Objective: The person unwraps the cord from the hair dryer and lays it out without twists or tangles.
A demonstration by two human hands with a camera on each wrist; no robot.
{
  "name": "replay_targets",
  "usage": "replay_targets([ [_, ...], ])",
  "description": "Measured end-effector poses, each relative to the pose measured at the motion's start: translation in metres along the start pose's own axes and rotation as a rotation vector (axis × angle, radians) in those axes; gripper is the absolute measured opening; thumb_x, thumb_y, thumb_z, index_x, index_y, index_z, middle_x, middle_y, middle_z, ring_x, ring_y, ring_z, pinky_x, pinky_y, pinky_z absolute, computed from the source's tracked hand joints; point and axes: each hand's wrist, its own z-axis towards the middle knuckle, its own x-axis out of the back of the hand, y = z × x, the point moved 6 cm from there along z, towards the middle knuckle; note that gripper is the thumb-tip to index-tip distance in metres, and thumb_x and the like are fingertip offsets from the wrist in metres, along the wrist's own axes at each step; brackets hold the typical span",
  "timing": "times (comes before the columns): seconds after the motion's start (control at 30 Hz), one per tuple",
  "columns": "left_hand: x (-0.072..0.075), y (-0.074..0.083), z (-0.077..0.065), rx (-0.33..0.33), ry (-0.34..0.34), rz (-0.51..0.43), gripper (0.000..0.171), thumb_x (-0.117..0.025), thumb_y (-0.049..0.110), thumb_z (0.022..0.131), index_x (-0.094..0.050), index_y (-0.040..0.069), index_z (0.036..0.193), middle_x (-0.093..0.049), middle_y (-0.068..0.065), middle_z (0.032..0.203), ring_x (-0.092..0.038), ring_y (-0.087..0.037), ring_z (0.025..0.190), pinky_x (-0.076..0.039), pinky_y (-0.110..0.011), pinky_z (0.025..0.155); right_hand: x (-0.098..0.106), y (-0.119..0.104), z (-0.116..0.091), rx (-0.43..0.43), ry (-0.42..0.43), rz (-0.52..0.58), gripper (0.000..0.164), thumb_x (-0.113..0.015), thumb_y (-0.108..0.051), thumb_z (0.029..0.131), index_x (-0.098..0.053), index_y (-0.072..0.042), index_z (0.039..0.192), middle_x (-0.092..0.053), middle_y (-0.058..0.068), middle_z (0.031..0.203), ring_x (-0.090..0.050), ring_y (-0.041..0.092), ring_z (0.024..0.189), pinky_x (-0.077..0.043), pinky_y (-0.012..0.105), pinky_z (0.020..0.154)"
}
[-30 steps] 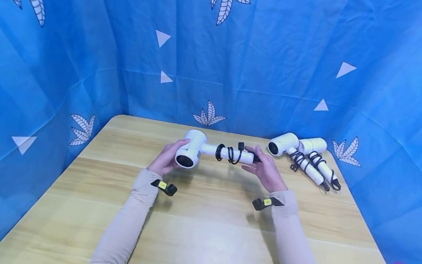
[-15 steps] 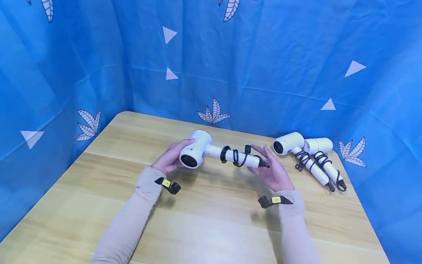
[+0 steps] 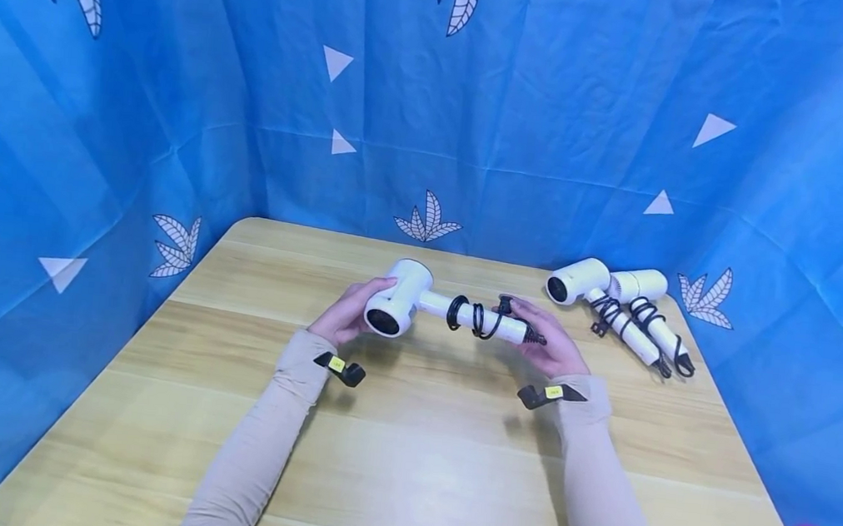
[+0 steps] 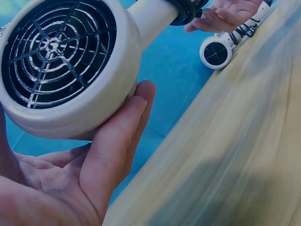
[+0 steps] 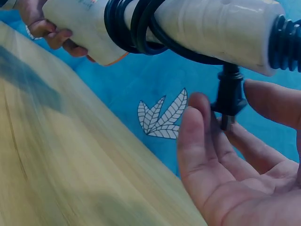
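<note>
A white hair dryer (image 3: pixel 406 291) is held above the table, its handle pointing right and slightly toward me. A black cord (image 3: pixel 478 320) is wound around the handle. My left hand (image 3: pixel 348 313) grips the dryer's round body, with fingers beneath it; its black grille (image 4: pixel 59 54) shows in the left wrist view. At the handle's end, my right hand (image 3: pixel 546 341) has its thumb and fingers around the black plug (image 5: pixel 229 94) hanging from the cord. The right wrist view shows the fingertips on either side of the plug, below the handle.
Two more white hair dryers, a nearer one (image 3: pixel 578 281) and a farther one (image 3: pixel 641 285), lie at the table's back right, with cords wrapped around their handles. A blue patterned curtain (image 3: pixel 576 126) stands behind and beside the wooden table (image 3: pixel 411 463).
My right hand's fingers have moved in from near the handle's end to the plug. The left hand keeps its grip on the hair dryer. The view has shifted a little.
</note>
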Motion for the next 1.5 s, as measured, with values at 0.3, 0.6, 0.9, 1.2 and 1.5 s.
replay_targets([
  [0.3, -0.002, 0.000, -0.001, 0.004, -0.014, -0.015, 0.046, -0.056, 0.040, 0.103, -0.056, 0.003, 0.129, -0.075, 0.001, 0.093, -0.074, -0.012, 0.080, -0.064, -0.026, 0.068, 0.006, -0.005, 0.001, 0.001, 0.124, -0.277, 0.024, -0.060, -0.028, 0.106, -0.057, -0.022, 0.129, -0.073, -0.013, 0.109, -0.062, 0.008, 0.103, -0.055, 0.021, 0.089],
  [0.6, -0.001, -0.001, 0.000, 0.002, -0.013, 0.007, 0.046, -0.055, 0.040, 0.103, -0.056, 0.003, 0.130, -0.074, 0.001, 0.093, -0.074, -0.012, 0.080, -0.065, -0.027, 0.069, 0.001, -0.020, -0.003, 0.103, 0.130, -0.290, 0.017, -0.056, -0.016, 0.107, -0.057, -0.017, 0.124, -0.070, -0.014, 0.084, -0.055, -0.003, 0.068, -0.046, 0.011, 0.063],
  [0.9, -0.001, -0.002, 0.000, -0.002, -0.011, 0.025, 0.041, -0.055, 0.038, 0.102, -0.058, 0.005, 0.125, -0.073, 0.002, 0.093, -0.073, -0.012, 0.080, -0.064, -0.028, 0.070, -0.016, -0.035, -0.009, 0.179, 0.065, -0.180, 0.017, -0.055, 0.002, 0.104, -0.055, -0.006, 0.118, -0.075, -0.001, 0.094, -0.069, 0.007, 0.079, -0.060, 0.016, 0.077],
  [1.2, 0.000, -0.003, 0.002, 0.001, 0.021, 0.014, 0.043, -0.056, 0.040, 0.102, -0.058, 0.005, 0.126, -0.072, 0.002, 0.095, -0.073, -0.012, 0.083, -0.064, -0.028, 0.071, -0.034, -0.048, -0.021, 0.251, 0.056, -0.248, 0.017, -0.056, 0.005, 0.102, -0.054, -0.004, 0.115, -0.075, 0.001, 0.096, -0.073, 0.011, 0.081, -0.063, 0.021, 0.081],
  [1.5, 0.003, -0.001, 0.002, -0.015, 0.075, 0.017, 0.047, -0.057, 0.041, 0.103, -0.057, 0.002, 0.129, -0.072, 0.003, 0.093, -0.073, -0.011, 0.081, -0.064, -0.026, 0.068, -0.053, -0.052, -0.030, 0.310, 0.133, -0.403, 0.015, -0.062, 0.001, 0.100, -0.055, -0.005, 0.112, -0.073, 0.001, 0.094, -0.076, 0.013, 0.082, -0.064, 0.025, 0.084],
])
